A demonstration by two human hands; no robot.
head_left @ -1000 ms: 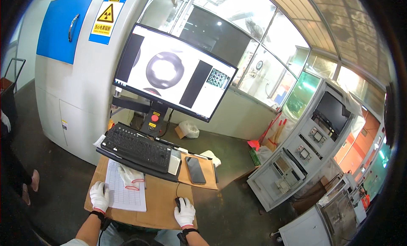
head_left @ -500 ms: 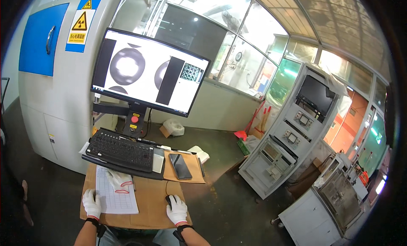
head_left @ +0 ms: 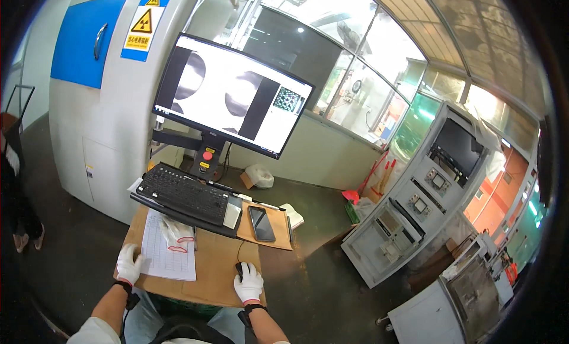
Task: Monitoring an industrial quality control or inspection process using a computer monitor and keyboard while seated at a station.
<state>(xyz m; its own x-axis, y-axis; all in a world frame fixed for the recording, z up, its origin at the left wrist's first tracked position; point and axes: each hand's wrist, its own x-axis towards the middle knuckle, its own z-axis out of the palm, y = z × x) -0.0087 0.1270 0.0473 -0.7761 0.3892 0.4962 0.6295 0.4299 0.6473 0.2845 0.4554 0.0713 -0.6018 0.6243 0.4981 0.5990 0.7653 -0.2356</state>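
Note:
My right hand [head_left: 249,283], in a white knit glove, is curled over a black computer mouse [head_left: 239,269] on the cardboard-covered tabletop [head_left: 216,273]. At the table's left edge rests my left hand [head_left: 129,264], gloved the same way, thumb apart from the fingers and nothing visible in it. Beside it lies a printed grid sheet [head_left: 169,262] with a spare pair of white gloves [head_left: 176,234] on top. A black keyboard [head_left: 182,193] sits on a raised tray beyond. The tilted monitor [head_left: 234,95] displays grey round shapes, with a small green patterned inset at right.
Right of the keyboard, a dark phone [head_left: 261,224] lies on a brown board. Below the monitor is a red push button [head_left: 207,155]. A large grey cabinet with a blue door [head_left: 89,42] stands left; a grey instrument rack [head_left: 403,202] stands right. Another person's feet [head_left: 29,240] show far left.
The view has turned, so the scene sits further right. On the monitor, the round shapes have slid left, bringing the second more fully into sight. My right hand stays on the mouse.

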